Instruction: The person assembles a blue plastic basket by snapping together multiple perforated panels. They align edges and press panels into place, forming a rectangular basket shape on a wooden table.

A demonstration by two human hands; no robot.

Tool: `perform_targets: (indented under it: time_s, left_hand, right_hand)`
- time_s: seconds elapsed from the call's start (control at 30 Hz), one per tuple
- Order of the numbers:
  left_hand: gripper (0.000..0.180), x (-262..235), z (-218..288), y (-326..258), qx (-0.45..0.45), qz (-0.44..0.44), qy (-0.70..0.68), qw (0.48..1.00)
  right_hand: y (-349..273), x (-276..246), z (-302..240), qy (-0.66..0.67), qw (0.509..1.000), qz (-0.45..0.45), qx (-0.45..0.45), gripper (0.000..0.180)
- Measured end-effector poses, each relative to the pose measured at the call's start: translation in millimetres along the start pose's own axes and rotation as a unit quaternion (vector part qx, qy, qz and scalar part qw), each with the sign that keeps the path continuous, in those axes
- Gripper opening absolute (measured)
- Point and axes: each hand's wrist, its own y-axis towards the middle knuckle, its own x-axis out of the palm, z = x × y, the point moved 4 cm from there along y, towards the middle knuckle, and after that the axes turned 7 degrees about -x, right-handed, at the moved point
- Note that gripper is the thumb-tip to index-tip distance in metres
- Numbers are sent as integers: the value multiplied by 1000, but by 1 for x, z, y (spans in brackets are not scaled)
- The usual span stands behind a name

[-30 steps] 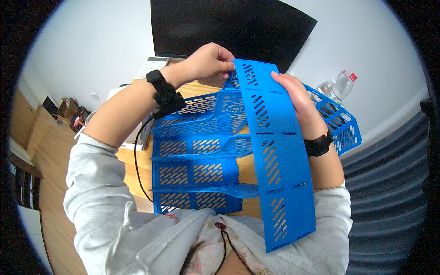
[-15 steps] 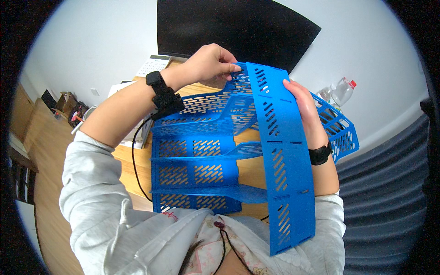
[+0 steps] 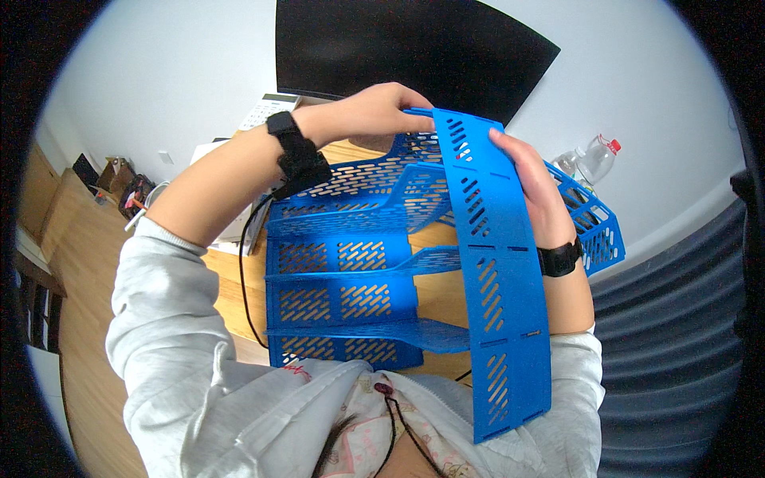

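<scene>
A blue plastic desk file rack with slotted walls stands in front of me; its perforated base and curved dividers show to the left. Along its right side runs a long blue slotted panel, tilted toward me, its near end by my right sleeve. My left hand pinches the far corner, where the panel meets the farthest divider; some of its fingers are hidden behind the plastic. My right hand grips the panel's right edge near its far end, with part of the hand behind the panel.
The wooden table shows through the rack. Another blue slotted piece lies to the right, near a clear bottle with a red cap. A black screen stands behind, and a calculator-like white item sits at far left. A dark curtain hangs at right.
My left hand has slid a little right along the far edge, its fingertips now at the panel's corner. The rack and panel have shifted slightly right in view. My right hand keeps its grip.
</scene>
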Motion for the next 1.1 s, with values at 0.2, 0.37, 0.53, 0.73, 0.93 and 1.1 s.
perform_targets:
  time_s: [0.2,0.37,0.53,0.73,0.93,1.1]
  left_hand:
    - [31,7,-1,5,37,44,-4,998]
    - [29,6,-2,-1,6,25,10,1000]
    - [31,2,-2,-4,-27,1,-6,1000]
    - [33,4,-2,-5,-12,-5,-13,1000]
    - [22,-12,42,-38,148,202,127,960]
    - [24,21,58,-61,97,-36,189,976]
  right_hand:
    - [2,1,1,-21,999,32,-10,36]
    - [-2,-4,1,-35,998,36,-38,35]
    - [-3,-9,0,-71,996,50,-35,34]
    - [-5,-8,-1,-42,997,48,-36,33]
    - [-2,-9,1,-54,997,38,-31,32]
    - [-1,-9,2,-33,998,44,-30,31]
